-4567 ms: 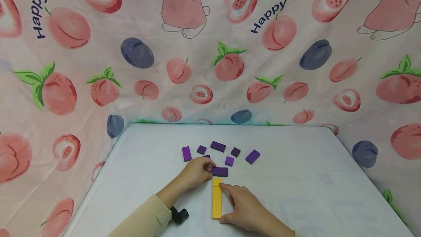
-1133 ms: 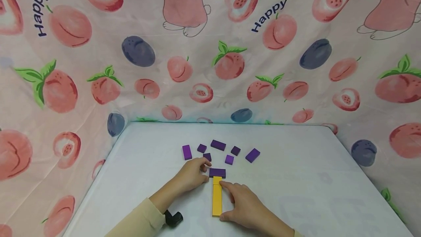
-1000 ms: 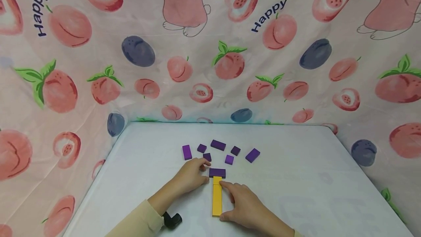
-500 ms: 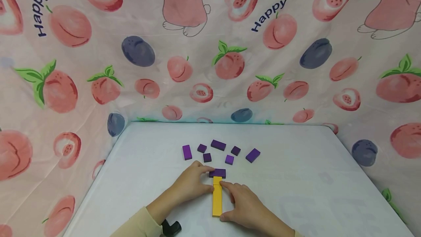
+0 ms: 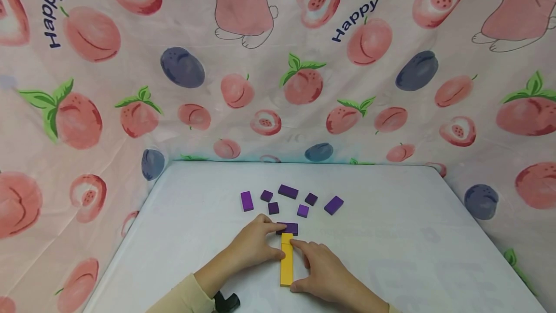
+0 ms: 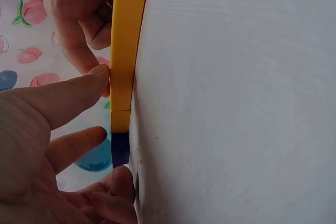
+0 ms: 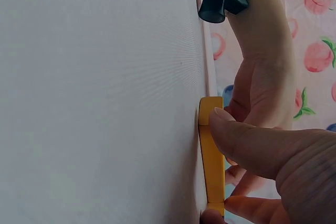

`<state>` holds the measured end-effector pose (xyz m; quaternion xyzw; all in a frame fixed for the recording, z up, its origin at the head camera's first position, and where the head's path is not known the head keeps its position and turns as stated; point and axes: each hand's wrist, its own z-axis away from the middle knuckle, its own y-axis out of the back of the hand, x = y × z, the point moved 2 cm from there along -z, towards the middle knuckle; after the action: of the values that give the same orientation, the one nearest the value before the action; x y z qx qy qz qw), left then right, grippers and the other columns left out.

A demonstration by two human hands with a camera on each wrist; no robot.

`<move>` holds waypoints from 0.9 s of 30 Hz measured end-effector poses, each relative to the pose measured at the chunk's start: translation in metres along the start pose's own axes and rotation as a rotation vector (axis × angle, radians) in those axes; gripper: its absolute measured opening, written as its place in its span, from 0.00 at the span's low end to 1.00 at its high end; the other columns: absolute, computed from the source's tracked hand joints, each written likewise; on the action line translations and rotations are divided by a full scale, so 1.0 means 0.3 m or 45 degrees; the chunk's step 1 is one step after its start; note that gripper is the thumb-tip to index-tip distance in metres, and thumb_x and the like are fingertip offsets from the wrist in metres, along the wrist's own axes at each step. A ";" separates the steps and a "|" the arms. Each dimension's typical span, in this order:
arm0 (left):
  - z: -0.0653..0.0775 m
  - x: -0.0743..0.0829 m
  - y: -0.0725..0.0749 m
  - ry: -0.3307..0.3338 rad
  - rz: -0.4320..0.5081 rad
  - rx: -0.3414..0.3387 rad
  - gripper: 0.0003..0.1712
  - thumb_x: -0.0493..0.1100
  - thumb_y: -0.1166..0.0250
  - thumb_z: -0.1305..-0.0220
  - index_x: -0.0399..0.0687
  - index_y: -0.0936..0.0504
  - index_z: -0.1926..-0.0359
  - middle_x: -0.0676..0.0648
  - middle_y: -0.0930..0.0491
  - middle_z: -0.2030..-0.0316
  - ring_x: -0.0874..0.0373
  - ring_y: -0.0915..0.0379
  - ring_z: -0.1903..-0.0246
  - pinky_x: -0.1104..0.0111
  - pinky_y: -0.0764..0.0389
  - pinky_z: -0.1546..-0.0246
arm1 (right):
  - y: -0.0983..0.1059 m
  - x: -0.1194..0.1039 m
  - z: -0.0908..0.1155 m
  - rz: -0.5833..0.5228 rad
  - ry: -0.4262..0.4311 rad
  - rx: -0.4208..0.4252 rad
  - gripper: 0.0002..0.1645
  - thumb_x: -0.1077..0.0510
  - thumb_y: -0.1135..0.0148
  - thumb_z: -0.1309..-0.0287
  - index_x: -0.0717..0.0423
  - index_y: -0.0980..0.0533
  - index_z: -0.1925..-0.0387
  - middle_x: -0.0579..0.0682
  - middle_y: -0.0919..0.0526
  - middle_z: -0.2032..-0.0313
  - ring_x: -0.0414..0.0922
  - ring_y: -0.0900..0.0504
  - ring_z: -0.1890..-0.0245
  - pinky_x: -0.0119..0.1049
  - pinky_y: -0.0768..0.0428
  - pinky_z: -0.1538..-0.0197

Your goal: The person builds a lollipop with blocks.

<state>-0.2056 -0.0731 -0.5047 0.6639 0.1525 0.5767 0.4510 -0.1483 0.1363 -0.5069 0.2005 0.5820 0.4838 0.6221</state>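
A long yellow block point(image 5: 286, 267) and a short yellow block point(image 5: 287, 238) lie end to end on the white table, lengthwise to the person. Crosswise at their far end sits a purple block point(image 5: 292, 230), forming a T. My left hand point(image 5: 252, 243) reaches from the left, its index finger on the purple block and its thumb on the long yellow block. From the right, my right hand point(image 5: 323, 272) holds the yellow row, thumb at the near end and index finger beside the short block. In the left wrist view, other left fingers point(image 6: 118, 187) curl past the purple block point(image 6: 120, 149).
Beyond the hands, several loose purple blocks lie scattered, among them an oblong one point(image 5: 288, 192) at the back, another point(image 5: 334, 205) at right and a small one point(image 5: 273, 208) near the left hand. A black device point(image 5: 227, 302) is by the left wrist. A fruit-print cloth point(image 5: 278, 81) hangs behind the table.
The purple block has shifted slightly left and now meets the yellow row's far end. My left hand has come nearer, its index finger moving onto the purple block. My right hand stays put.
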 end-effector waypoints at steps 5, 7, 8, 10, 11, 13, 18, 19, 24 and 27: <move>0.001 0.000 -0.001 -0.002 -0.016 -0.003 0.40 0.61 0.15 0.49 0.65 0.14 0.33 0.51 0.22 0.48 0.59 0.25 0.54 0.63 0.17 0.51 | 0.002 -0.001 0.004 0.002 0.018 0.008 0.61 0.34 0.13 0.59 0.41 0.29 0.24 0.41 0.26 0.69 0.40 0.31 0.65 0.35 0.35 0.65; 0.001 0.000 -0.001 -0.002 -0.023 -0.003 0.40 0.61 0.15 0.49 0.64 0.14 0.34 0.52 0.22 0.48 0.59 0.24 0.54 0.62 0.17 0.50 | 0.003 0.000 0.005 0.003 0.026 0.010 0.61 0.34 0.13 0.59 0.42 0.28 0.24 0.41 0.27 0.69 0.40 0.31 0.65 0.34 0.35 0.65; 0.002 0.001 -0.001 -0.003 -0.024 -0.003 0.40 0.61 0.15 0.49 0.64 0.14 0.34 0.52 0.22 0.48 0.58 0.24 0.53 0.61 0.17 0.49 | 0.003 0.000 0.005 0.003 0.028 0.010 0.61 0.34 0.13 0.59 0.42 0.29 0.24 0.41 0.27 0.69 0.40 0.31 0.65 0.34 0.35 0.65; 0.002 0.002 0.000 -0.005 -0.024 -0.004 0.40 0.61 0.15 0.49 0.64 0.14 0.34 0.52 0.22 0.47 0.58 0.23 0.52 0.59 0.16 0.46 | 0.004 0.000 0.005 0.004 0.030 0.010 0.61 0.34 0.13 0.59 0.42 0.28 0.24 0.41 0.27 0.69 0.40 0.31 0.66 0.34 0.35 0.66; 0.002 0.002 0.000 -0.006 -0.024 -0.005 0.40 0.61 0.15 0.49 0.64 0.14 0.34 0.52 0.21 0.47 0.57 0.23 0.51 0.58 0.16 0.45 | 0.004 0.000 0.005 0.003 0.029 0.009 0.61 0.34 0.13 0.59 0.42 0.28 0.24 0.41 0.27 0.69 0.40 0.31 0.66 0.34 0.35 0.66; 0.002 0.003 0.001 -0.010 -0.024 -0.006 0.40 0.61 0.15 0.49 0.63 0.14 0.34 0.52 0.21 0.47 0.57 0.23 0.50 0.56 0.16 0.43 | 0.005 -0.001 0.005 0.002 0.027 0.009 0.61 0.33 0.13 0.59 0.42 0.28 0.24 0.41 0.27 0.69 0.40 0.31 0.66 0.34 0.35 0.66; -0.002 0.001 -0.001 -0.032 -0.036 -0.004 0.39 0.60 0.15 0.49 0.62 0.13 0.35 0.52 0.21 0.46 0.56 0.22 0.49 0.55 0.16 0.41 | 0.005 -0.001 0.003 0.001 0.017 0.005 0.61 0.33 0.13 0.59 0.41 0.28 0.24 0.41 0.27 0.69 0.40 0.31 0.66 0.35 0.35 0.66; -0.003 0.001 -0.001 -0.036 -0.039 -0.003 0.39 0.60 0.15 0.49 0.62 0.13 0.35 0.52 0.20 0.45 0.56 0.22 0.49 0.55 0.16 0.41 | 0.005 0.000 0.003 0.002 0.017 0.005 0.61 0.33 0.13 0.59 0.41 0.28 0.24 0.41 0.27 0.69 0.40 0.31 0.66 0.35 0.35 0.66; -0.006 -0.002 -0.004 -0.051 -0.060 -0.003 0.39 0.61 0.15 0.48 0.62 0.13 0.35 0.51 0.19 0.43 0.54 0.20 0.46 0.53 0.16 0.39 | 0.003 0.002 0.002 0.006 0.025 0.005 0.61 0.33 0.13 0.59 0.41 0.29 0.24 0.41 0.27 0.69 0.40 0.31 0.66 0.35 0.35 0.66; -0.007 -0.004 -0.005 -0.050 -0.067 -0.004 0.39 0.62 0.15 0.49 0.62 0.13 0.35 0.51 0.19 0.42 0.54 0.20 0.46 0.53 0.16 0.39 | 0.003 0.002 0.002 0.010 0.031 0.007 0.61 0.33 0.13 0.59 0.41 0.29 0.23 0.41 0.27 0.69 0.40 0.31 0.66 0.35 0.35 0.66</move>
<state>-0.2074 -0.0723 -0.5068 0.6701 0.1602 0.5518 0.4699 -0.1481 0.1375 -0.5064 0.1986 0.5900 0.4869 0.6126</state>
